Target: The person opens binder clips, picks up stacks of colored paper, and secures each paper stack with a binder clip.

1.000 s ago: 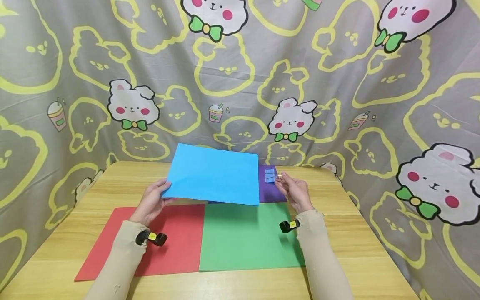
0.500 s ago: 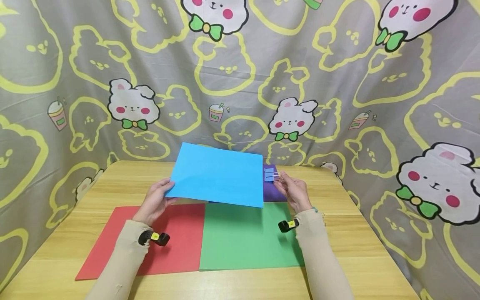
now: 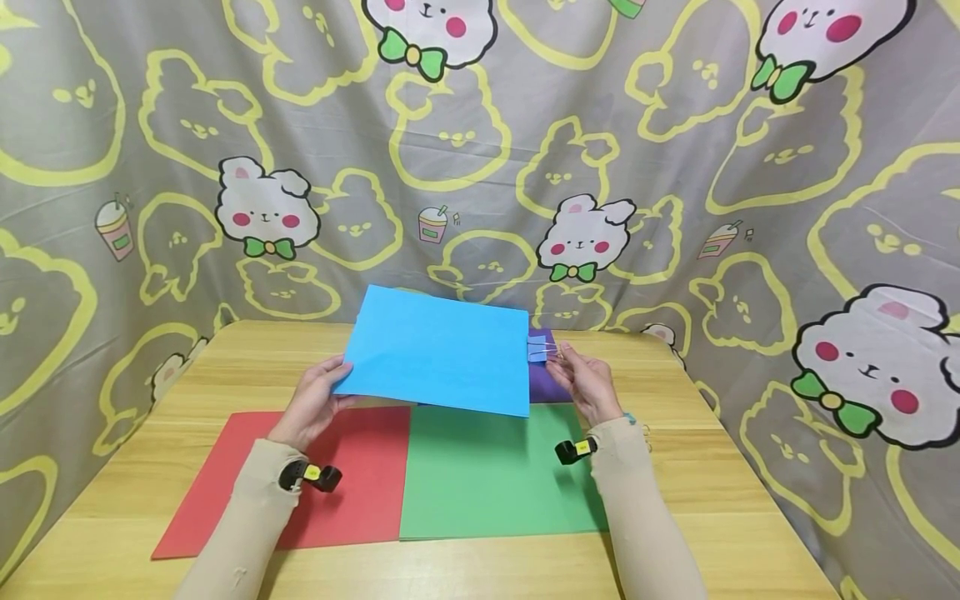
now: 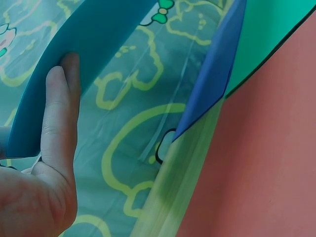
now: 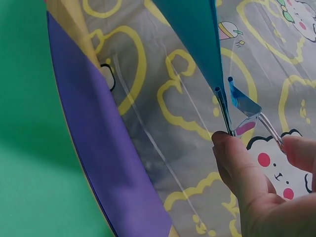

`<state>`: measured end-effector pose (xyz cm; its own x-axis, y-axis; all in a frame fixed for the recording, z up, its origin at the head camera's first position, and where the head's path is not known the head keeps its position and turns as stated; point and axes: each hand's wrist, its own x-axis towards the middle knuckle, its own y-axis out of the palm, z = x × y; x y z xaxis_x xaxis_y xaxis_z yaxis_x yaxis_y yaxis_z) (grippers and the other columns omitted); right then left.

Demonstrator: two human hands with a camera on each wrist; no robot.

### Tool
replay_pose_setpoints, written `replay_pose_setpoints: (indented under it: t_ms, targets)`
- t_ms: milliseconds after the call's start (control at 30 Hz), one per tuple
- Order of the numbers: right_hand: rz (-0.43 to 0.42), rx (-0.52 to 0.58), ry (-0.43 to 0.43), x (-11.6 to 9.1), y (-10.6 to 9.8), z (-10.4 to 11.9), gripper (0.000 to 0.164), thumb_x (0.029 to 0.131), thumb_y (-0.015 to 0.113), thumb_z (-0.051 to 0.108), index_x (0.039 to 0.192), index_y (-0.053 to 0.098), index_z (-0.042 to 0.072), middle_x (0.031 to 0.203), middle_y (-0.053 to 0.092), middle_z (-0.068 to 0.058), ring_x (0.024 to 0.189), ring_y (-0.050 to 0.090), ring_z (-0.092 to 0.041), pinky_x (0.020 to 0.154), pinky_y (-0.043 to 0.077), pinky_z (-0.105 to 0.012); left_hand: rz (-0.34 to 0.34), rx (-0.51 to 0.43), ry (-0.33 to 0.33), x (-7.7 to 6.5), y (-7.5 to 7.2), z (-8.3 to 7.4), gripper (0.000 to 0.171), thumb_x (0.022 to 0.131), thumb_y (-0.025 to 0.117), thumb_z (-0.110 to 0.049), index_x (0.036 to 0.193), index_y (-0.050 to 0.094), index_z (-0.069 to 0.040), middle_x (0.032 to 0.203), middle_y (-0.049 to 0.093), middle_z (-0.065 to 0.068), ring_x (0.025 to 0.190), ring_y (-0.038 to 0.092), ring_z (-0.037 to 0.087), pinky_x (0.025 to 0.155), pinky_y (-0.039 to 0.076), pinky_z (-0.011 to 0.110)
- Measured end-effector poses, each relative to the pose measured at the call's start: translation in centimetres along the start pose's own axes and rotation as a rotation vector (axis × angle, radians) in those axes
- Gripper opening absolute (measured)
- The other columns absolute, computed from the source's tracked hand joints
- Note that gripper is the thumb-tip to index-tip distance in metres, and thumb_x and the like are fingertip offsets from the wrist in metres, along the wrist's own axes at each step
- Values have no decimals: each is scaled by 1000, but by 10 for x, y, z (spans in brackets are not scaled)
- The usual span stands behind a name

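A bright blue sheet of paper or card point(image 3: 438, 354) is held up, slightly tilted, above the table. My left hand point(image 3: 313, 400) pinches its left edge, thumb on top; in the left wrist view straight fingers point(image 4: 58, 113) lie against its underside. At the sheet's right edge, my right hand point(image 3: 588, 383) squeezes the wire handles of a blue binder clip point(image 3: 537, 350) between thumb and fingers. From the right wrist, the binder clip point(image 5: 245, 104) has its jaws spread apart, and the sheet's edge reaches in between their lips.
Red sheets point(image 3: 345, 483) and green sheets point(image 3: 495, 475) lie side by side on the wooden table point(image 3: 705, 517). A purple sheet point(image 3: 551, 386) lies behind the green, partly hidden by the blue one. A patterned cloth point(image 3: 480, 167) hangs round the back and sides.
My left hand has carried the blue sheet a little to the right, up to the binder clip. The right hand has barely moved, still squeezing the clip's handles.
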<state>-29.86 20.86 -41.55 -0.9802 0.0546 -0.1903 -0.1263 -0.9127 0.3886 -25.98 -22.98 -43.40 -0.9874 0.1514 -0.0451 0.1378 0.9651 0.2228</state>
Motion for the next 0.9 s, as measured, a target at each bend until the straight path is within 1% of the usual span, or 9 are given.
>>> replay_pose_setpoints:
  t_ms: [67, 167, 233, 300, 433, 500, 633, 833, 900]
  targets:
    - [-2, -3, 0, 0, 0, -1, 49, 107, 57, 20, 140, 46, -14, 81, 77, -6, 78, 78, -12, 86, 62, -23, 5, -3, 4, 0, 1, 0, 63, 113, 43, -24, 161, 16, 8, 122, 56, -5, 103, 68, 3, 92, 62, 31]
    - [-2, -4, 3, 1, 0, -2, 41, 107, 58, 20, 134, 54, -11, 81, 77, -6, 79, 78, -12, 87, 61, -23, -2, -4, 2, 0, 2, 1, 62, 113, 43, -24, 160, 19, 8, 119, 58, -6, 101, 69, 3, 92, 62, 31]
    - [-5, -3, 7, 1, 0, -2, 39, 106, 58, 21, 131, 57, -10, 82, 77, -6, 79, 78, -12, 87, 61, -23, 0, -1, 0, 0, 3, 1, 62, 113, 42, -24, 160, 19, 8, 117, 59, -7, 100, 68, 3, 91, 62, 29]
    - [-6, -3, 13, 1, 0, -3, 43, 106, 59, 22, 133, 56, -11, 84, 78, -7, 80, 78, -12, 88, 61, -23, -4, -4, -2, 0, 4, 1, 60, 113, 42, -24, 159, 20, 8, 116, 59, -7, 99, 68, 3, 89, 62, 28]
    - [-2, 5, 24, 0, 2, -4, 51, 106, 58, 22, 141, 47, -13, 87, 78, -8, 82, 78, -12, 89, 61, -23, -4, -4, -8, 0, 6, 1, 60, 113, 42, -25, 160, 20, 7, 116, 59, -7, 99, 68, 3, 89, 62, 28]
    - [5, 7, 26, -1, 3, -3, 50, 107, 57, 21, 143, 46, -12, 88, 77, -7, 83, 78, -12, 90, 60, -23, -7, -4, -11, 0, 7, 1, 60, 113, 42, -25, 160, 21, 6, 116, 58, -7, 98, 67, 4, 88, 62, 28]
    - [10, 6, 28, -2, 5, -3, 44, 107, 56, 20, 140, 50, -9, 88, 77, -6, 84, 78, -13, 92, 60, -25, -12, -5, -15, 0, 8, 1, 59, 113, 42, -26, 159, 24, 6, 114, 60, -7, 97, 68, 4, 84, 62, 26]
    - [11, -6, 23, -2, 7, -4, 48, 107, 56, 21, 142, 48, -10, 95, 74, -7, 86, 77, -13, 96, 59, -26, -20, -20, -16, 0, 11, 2, 56, 113, 42, -24, 157, 25, 7, 111, 60, -6, 95, 68, 4, 79, 62, 23]
    - [7, -6, 18, -2, 8, -4, 49, 107, 57, 21, 143, 46, -11, 94, 74, -7, 85, 77, -13, 95, 59, -26, -18, -25, -18, 0, 13, 2, 56, 113, 42, -23, 157, 24, 7, 112, 60, -7, 95, 68, 4, 79, 62, 23]
